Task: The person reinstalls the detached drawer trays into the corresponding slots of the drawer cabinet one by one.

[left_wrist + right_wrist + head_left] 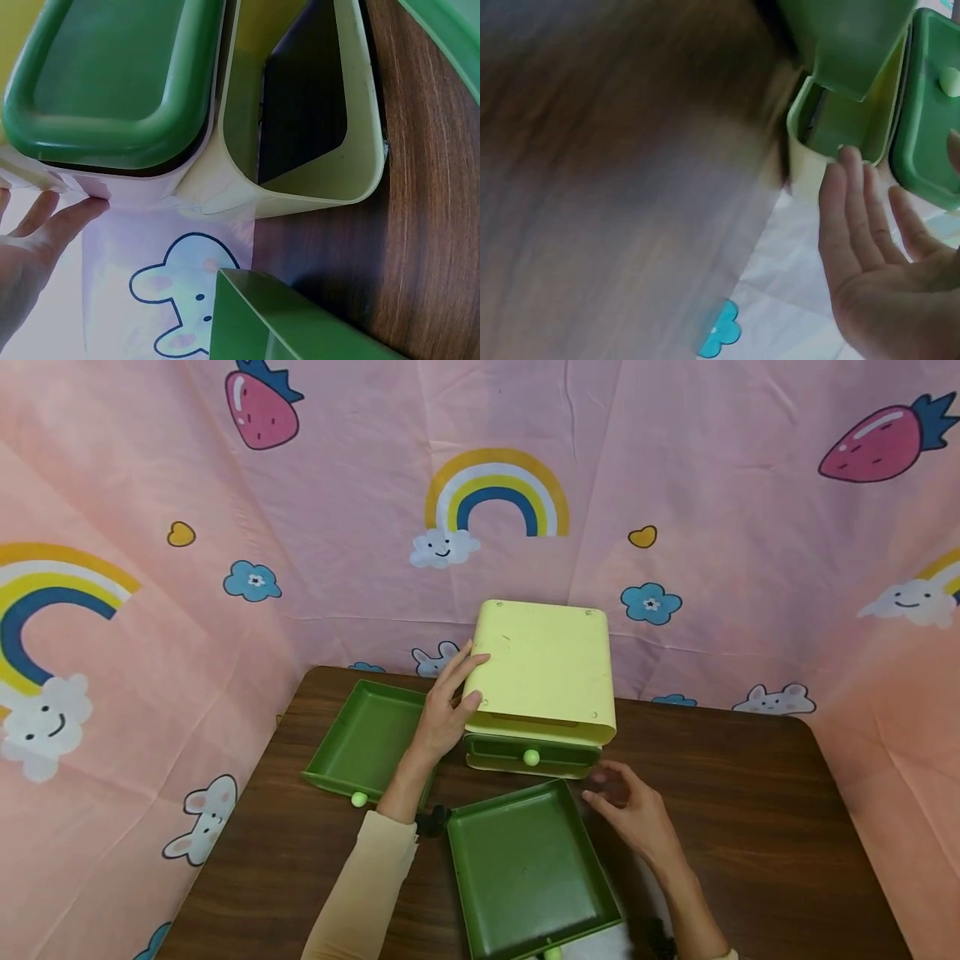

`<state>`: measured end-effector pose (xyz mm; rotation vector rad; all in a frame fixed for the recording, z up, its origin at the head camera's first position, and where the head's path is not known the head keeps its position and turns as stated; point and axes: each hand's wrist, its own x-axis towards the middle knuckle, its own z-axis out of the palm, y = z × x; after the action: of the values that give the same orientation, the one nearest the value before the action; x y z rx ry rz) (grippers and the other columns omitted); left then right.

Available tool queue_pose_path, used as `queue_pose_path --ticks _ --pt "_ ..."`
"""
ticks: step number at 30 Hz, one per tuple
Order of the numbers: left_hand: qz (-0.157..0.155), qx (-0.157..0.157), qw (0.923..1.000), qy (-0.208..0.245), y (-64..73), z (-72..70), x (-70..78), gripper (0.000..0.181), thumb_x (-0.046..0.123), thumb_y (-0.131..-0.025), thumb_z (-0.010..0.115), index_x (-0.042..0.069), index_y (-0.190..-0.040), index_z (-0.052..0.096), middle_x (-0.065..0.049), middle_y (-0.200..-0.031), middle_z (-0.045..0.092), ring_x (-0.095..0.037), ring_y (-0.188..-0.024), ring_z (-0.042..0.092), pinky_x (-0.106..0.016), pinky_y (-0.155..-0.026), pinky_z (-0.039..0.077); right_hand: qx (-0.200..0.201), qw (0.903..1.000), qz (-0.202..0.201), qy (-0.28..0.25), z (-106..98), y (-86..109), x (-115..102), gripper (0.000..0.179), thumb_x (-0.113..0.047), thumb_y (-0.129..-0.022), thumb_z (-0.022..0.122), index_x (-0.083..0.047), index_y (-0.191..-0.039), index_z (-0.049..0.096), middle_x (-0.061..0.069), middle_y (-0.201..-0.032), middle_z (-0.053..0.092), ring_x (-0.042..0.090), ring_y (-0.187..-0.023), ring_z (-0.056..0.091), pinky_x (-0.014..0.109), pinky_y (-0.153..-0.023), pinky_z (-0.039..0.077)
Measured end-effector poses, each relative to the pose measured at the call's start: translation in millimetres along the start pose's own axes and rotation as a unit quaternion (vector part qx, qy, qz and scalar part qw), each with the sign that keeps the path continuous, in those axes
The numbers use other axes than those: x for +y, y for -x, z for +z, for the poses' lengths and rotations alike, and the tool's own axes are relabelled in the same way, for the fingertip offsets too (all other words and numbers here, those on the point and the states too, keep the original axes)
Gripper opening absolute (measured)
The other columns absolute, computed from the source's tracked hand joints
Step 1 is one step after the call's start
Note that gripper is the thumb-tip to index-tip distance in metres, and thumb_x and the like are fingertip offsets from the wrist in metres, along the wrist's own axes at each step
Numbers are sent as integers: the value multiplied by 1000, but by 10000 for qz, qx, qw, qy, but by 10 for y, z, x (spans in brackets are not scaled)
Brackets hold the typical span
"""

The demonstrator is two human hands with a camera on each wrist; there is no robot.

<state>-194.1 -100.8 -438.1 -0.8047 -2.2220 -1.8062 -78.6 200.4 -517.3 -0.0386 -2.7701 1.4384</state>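
One drawer (528, 868) lies before the cabinet (543, 664), perhaps touching; another drawer (367, 735), left.

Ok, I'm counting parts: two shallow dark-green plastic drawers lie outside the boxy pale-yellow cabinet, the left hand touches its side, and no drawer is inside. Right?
One thing is wrong: the head view shows a dark-green drawer with a round light-green knob inside the boxy pale-yellow cabinet. The left hand does touch its side, and two shallow dark-green plastic drawers lie outside.
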Motion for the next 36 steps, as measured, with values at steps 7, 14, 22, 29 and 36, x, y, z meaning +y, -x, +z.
queue_pose_path --ticks 7,14,22,29,36 --pt "-8 28 10000 -57 -7 -4 5 83 66 -96 46 -1 -144 49 -24 -160 22 -43 -147 21 -68 -103 33 -473 9967 348 -564 -17 76 98 54 -27 -89 77 -14 -137 55 11 -118 65 25 -95 69 29 -77 55" --pt "56 80 9999 -66 -11 -10 -5 80 64 -97 46 -1 -144 49 -25 -160 22 -42 -147 22 -66 -104 34 -692 9947 316 -686 -35 89 128 53 -26 -89 77 -14 -137 56 12 -118 66 25 -93 70 29 -75 55" --pt "54 -5 10000 67 -16 -8 -22 79 62 -98 47 -1 -144 48 -25 -160 20 -42 -147 20 -66 -100 38 -986 9892 465 -975 -54 155 160 57 -25 -88 78 -13 -138 55 13 -120 66 25 -94 71 29 -75 54" --pt "21 8 10000 18 -19 -1 -28 78 62 -98 47 0 -144 49 -24 -160 21 -41 -148 21 -63 -97 41 -1722 9752 284 -1358 -74 232 237 64 -20 -89 77 -9 -145 47 23 -129 58 33 -103 67 30 -77 56" --pt "37 12 10000 -70 -17 -4 -29 81 65 -97 46 -1 -144 49 -25 -160 22 -43 -147 21 -66 -102 35 -2285 9620 -2 -1494 -39 311 283 75 -18 -90 76 -12 -154 36 28 -145 42 39 -108 63 33 -77 57"
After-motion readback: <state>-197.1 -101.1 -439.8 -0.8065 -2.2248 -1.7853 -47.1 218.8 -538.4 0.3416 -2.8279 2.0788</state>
